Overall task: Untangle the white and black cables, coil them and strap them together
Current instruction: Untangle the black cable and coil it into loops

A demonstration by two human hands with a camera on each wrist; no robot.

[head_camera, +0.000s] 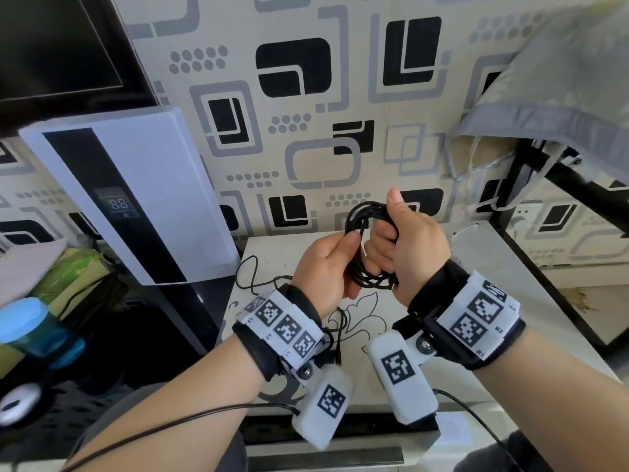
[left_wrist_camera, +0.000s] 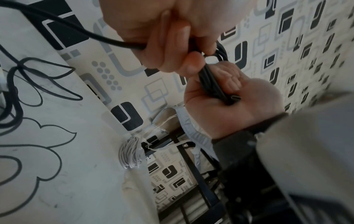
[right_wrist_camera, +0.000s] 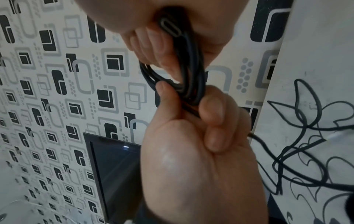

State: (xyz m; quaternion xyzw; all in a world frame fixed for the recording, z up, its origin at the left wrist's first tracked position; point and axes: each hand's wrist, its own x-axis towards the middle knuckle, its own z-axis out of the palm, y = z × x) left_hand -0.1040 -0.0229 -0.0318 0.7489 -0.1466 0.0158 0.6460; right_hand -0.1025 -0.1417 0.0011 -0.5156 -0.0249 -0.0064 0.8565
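Note:
A black cable is wound into a coil of several loops, held up above the white flower-patterned table. My right hand grips the coil in its fist, thumb up, with a connector poking out at the palm. My left hand pinches the strand at the coil's left side between thumb and fingers. The cable's loose tail trails over the table's left part. The white cable lies coiled at the table's far right corner, mostly hidden behind my right hand in the head view.
A white appliance with a digital display leans left of the table. A blue-lidded bottle stands at far left, a dark screen above. A grey cloth bag hangs over a black metal frame on the right.

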